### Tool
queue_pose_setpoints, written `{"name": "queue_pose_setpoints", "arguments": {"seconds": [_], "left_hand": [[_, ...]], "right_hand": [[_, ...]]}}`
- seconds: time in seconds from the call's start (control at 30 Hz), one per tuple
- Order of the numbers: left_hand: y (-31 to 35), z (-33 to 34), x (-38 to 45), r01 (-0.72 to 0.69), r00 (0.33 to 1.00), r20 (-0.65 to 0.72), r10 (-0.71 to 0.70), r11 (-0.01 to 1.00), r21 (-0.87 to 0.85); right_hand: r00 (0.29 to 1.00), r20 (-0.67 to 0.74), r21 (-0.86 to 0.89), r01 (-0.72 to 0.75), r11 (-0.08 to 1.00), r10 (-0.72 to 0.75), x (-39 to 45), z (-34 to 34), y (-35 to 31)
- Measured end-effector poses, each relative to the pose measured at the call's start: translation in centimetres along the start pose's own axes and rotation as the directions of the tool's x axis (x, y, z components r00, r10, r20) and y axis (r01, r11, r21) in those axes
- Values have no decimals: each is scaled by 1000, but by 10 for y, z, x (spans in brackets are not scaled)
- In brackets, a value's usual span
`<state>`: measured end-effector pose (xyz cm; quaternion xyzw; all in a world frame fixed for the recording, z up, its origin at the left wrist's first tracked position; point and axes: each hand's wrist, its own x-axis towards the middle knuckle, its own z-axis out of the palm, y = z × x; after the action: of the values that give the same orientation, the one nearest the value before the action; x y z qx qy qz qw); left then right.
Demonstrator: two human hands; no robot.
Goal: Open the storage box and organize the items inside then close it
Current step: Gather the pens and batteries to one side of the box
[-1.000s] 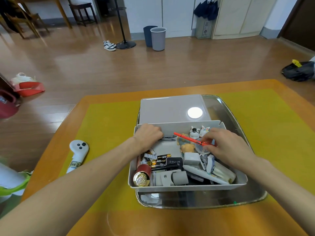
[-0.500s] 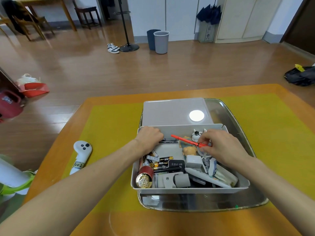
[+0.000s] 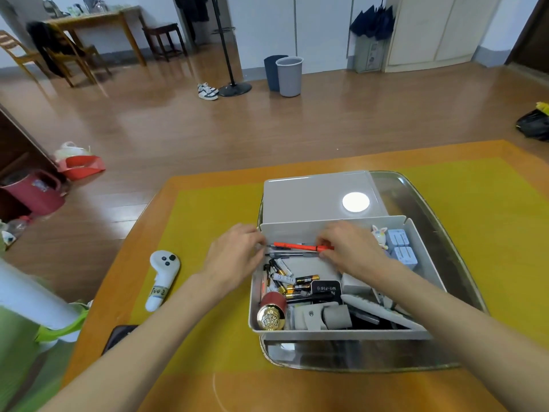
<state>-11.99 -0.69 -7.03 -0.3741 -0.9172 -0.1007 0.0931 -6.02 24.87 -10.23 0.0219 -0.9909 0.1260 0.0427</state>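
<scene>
Red pen (image 3: 303,247) now nearer far wall

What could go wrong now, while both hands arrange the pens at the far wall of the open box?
1. The right hand pinches the red pen at one end only; it might slip or swing into the rabbit figure.
2. The right forearm crosses low over the remote and could disturb it.
3. The loose batteries beside the left hand may roll into the cleared area.

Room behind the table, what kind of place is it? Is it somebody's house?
Probably a home's living or dining room: wooden floor, sneakers by a coat stand, two waste bins, and a wooden table with chairs at the back.
</scene>
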Motion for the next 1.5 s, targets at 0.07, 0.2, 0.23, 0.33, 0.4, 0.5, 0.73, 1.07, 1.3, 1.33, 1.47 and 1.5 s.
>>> {"name": "queue_pose_setpoints", "arguments": {"seconds": [0.07,0.2,0.23,0.33,0.4,0.5,0.73,1.07,1.3,1.33,1.47,1.5], "left_hand": [[2,-1,-12,-3,1000,12,3,998,-56],[19,-10,-32,-51,991,115,67,989,-137],[25,-13,-38,-55,984,158,79,987,-153],[42,-20,-49,-81,954,281,102,993,-86],[50,-20,-54,-111,916,387,102,994,0],[56,-21,-52,-115,881,467,79,992,50],[62,-30,-43,-47,840,539,61,998,-40],[59,-24,-22,-83,847,524,87,996,-33],[85,13,21,-320,847,439,300,947,-29],[90,20,26,-378,814,465,347,925,-27],[99,35,42,-508,733,521,437,862,-9],[100,35,44,-539,712,538,451,842,8]], "right_hand": [[997,-11,-110,70,991,-72,13,10,-9],[984,6,-310,169,936,-176,22,27,-15],[984,27,-328,175,928,-176,21,29,-15],[989,26,-247,146,958,-144,15,23,-14],[992,21,-108,126,986,-124,6,13,-14],[976,141,116,149,982,-165,-14,1,-17],[906,341,43,251,967,-250,-37,-3,-24],[990,121,9,74,997,-74,-57,-42,19],[976,26,92,-217,972,215,-95,-59,61],[971,23,104,-240,965,239,-97,-58,62],[967,-2,105,-252,962,254,-102,-57,61],[969,-6,103,-246,964,248,-103,-57,60]]}}
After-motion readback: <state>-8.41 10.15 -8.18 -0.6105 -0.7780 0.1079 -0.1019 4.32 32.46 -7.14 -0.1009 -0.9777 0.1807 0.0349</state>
